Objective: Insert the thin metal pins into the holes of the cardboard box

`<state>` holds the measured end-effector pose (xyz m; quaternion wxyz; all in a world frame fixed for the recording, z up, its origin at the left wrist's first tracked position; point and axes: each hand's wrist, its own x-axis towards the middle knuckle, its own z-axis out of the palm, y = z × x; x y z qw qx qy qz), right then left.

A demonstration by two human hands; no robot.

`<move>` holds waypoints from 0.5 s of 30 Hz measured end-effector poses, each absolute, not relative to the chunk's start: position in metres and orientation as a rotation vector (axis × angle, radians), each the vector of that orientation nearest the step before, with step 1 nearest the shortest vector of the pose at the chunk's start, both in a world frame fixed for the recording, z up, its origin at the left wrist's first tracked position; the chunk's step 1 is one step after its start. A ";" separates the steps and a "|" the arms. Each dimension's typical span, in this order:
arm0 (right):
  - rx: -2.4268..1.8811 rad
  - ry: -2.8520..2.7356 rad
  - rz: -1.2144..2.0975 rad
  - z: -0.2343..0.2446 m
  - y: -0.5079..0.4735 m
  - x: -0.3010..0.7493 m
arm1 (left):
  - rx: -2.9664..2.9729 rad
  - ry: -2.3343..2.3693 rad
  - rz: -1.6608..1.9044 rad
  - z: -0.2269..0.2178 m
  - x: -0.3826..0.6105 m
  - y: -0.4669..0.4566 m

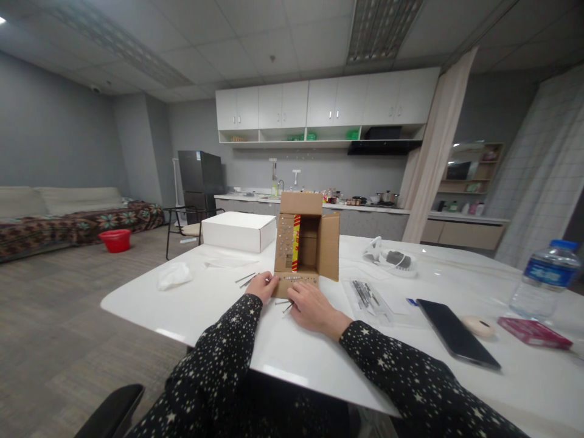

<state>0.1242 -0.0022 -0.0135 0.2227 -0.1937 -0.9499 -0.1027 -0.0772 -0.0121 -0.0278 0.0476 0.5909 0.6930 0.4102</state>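
A brown cardboard box (306, 242) lies on its side on the white table (205, 307), its opening facing me and its flaps spread. Rows of small metal pins stick out of its left and bottom flaps. My left hand (262, 286) rests on the left end of the bottom flap, fingers curled. My right hand (311, 308) lies just in front of that flap, fingers bent over loose metal nails (283, 304); whether it grips one is hidden. More nails (246, 279) lie to the left of my left hand.
A white closed box (238, 230) stands behind left, a crumpled tissue (173, 275) near the left edge. Right of the box lie a clear bag of nails (365, 295), a dark tablet (456, 333), a water bottle (545, 277), a pink pack (533, 332) and a white device (395, 258).
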 end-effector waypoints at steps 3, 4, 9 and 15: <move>-0.549 -2.578 -0.239 -0.017 0.001 0.123 | 1.800 2.108 1.252 -0.029 -0.078 -0.012; -0.555 -2.557 -0.216 -0.018 0.002 0.123 | 1.796 2.101 1.253 -0.029 -0.078 -0.012; -0.655 -2.407 -0.012 -0.022 0.007 0.122 | 1.774 2.073 1.258 -0.030 -0.079 -0.011; -0.720 -2.228 0.325 -0.023 0.014 0.125 | 1.784 2.110 1.247 -0.031 -0.080 -0.011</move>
